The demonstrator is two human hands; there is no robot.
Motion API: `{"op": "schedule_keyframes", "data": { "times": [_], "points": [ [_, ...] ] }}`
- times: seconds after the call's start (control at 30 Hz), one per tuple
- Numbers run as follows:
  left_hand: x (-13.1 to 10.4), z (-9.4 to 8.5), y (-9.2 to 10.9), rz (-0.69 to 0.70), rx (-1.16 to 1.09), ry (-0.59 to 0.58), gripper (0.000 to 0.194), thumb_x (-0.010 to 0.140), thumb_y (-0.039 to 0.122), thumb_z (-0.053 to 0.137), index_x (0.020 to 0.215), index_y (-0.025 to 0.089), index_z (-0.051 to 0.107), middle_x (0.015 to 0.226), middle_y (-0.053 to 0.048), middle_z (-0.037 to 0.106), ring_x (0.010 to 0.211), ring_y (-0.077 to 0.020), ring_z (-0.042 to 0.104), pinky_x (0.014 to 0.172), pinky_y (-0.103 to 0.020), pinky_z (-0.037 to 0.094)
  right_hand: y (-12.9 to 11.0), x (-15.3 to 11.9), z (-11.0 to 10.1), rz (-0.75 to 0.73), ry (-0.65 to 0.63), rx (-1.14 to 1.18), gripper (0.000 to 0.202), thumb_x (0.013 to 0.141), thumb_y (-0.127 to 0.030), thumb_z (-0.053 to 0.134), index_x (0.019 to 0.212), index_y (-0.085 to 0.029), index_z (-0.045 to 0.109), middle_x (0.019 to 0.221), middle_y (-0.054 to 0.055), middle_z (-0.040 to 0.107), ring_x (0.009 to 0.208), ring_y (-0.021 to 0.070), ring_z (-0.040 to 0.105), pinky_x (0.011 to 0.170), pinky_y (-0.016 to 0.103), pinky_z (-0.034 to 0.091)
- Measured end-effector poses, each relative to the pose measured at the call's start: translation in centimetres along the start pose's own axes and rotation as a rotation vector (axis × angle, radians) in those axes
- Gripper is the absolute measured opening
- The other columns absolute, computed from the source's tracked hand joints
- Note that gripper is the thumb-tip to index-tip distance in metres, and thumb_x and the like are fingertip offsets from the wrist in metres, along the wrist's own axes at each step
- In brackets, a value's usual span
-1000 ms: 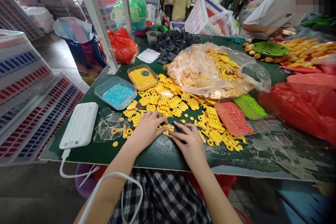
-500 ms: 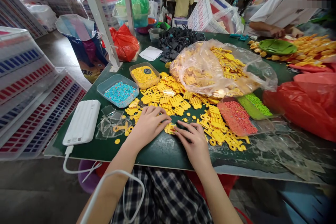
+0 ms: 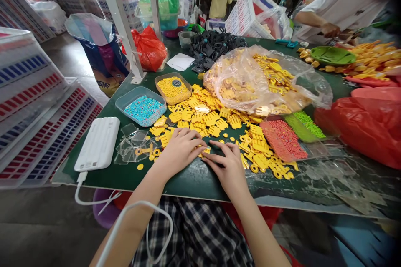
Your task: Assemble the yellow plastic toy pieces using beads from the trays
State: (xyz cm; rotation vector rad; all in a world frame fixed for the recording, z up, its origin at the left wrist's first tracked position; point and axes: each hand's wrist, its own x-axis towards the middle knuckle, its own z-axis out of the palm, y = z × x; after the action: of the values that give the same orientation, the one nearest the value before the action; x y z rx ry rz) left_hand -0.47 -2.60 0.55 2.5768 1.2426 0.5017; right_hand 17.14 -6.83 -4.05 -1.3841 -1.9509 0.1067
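Head view: left hand (image 3: 181,148) and right hand (image 3: 230,169) meet over one small yellow plastic piece (image 3: 206,149), lying at the fingertips of both, low on the green tabletop (image 3: 188,181). Fingers of each are partly bent and slightly parted; whether either pinches the piece cannot be told. Beyond the grip, loose yellow plastic parts (image 3: 203,112) are spread. Left of it sits a tub of blue beads (image 3: 144,108); right, a tray of red beads (image 3: 285,137).

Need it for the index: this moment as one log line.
left hand: at yellow piece | right hand: at same piece | nearby: blue beads, power bank
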Motion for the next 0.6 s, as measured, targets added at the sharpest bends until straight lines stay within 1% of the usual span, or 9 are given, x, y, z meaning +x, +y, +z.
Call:
{"op": "schedule_keyframes", "data": {
  "times": [0.17, 0.27, 0.37, 0.5, 0.6],
  "points": [
    [0.0, 0.1, -0.1, -0.016, -0.003, -0.022, 0.021, 0.098, 0.03, 0.051, 0.097, 0.022, 0.071, 0.102, -0.003, 0.065, 0.099, -0.0229, 0.05, 0.092, -0.04, 0.034, -0.2, 0.2, 0.0, -0.024, -0.02, -0.03, 0.014, 0.086, -0.032, 0.065, 0.087, -0.036, 0.078, 0.133, 0.003, 0.058, 0.108, 0.0274, 0.043, 0.09, 0.048, 0.05],
    [0.0, 0.0, -0.1, -0.036, -0.008, -0.036, 0.022, 0.098, 0.031, 0.051, 0.097, 0.022, 0.071, 0.103, -0.003, 0.065, 0.099, -0.0231, 0.05, 0.091, -0.04, 0.034, -0.2, 0.2, -0.1, -0.026, -0.032, -0.035, 0.015, 0.087, -0.032, 0.063, 0.087, -0.037, 0.078, 0.136, 0.003, 0.055, 0.11, 0.0276, 0.041, 0.092, 0.05, 0.048],
    [0.0, -0.2, -0.1, -0.065, -0.018, -0.056, 0.023, 0.098, 0.03, 0.05, 0.098, 0.022, 0.072, 0.104, -0.004, 0.065, 0.1, -0.0232, 0.051, 0.092, -0.041, 0.034, -0.2, 0.1, -0.2, -0.031, -0.035, -0.036, 0.017, 0.088, -0.032, 0.062, 0.092, -0.036, 0.078, 0.138, 0.003, 0.053, 0.114, 0.0293, 0.039, 0.094, 0.052, 0.046],
    [0.0, -0.3, -0.4, -0.112, -0.036, -0.074, 0.02, 0.097, 0.029, 0.052, 0.102, 0.023, 0.07, 0.108, -0.004, 0.065, 0.105, -0.0238, 0.052, 0.095, -0.043, 0.035, -0.3, 0.1, -0.5, -0.027, 0.008, -0.022, 0.019, 0.091, -0.03, 0.059, 0.096, -0.032, 0.077, 0.137, 0.005, 0.056, 0.117, 0.0302, 0.039, 0.096, 0.053, 0.043],
    [-0.1, -0.3, -0.5, -0.153, -0.025, -0.076, 0.019, 0.095, 0.03, 0.055, 0.105, 0.023, 0.07, 0.11, -0.006, 0.064, 0.107, -0.0249, 0.051, 0.096, -0.044, 0.035, -0.6, 0.2, -1.1, 0.016, 0.073, 0.033, 0.021, 0.094, -0.028, 0.054, 0.1, -0.028, 0.075, 0.126, 0.006, 0.064, 0.112, 0.0275, 0.044, 0.095, 0.049, 0.043]
  ]
}}
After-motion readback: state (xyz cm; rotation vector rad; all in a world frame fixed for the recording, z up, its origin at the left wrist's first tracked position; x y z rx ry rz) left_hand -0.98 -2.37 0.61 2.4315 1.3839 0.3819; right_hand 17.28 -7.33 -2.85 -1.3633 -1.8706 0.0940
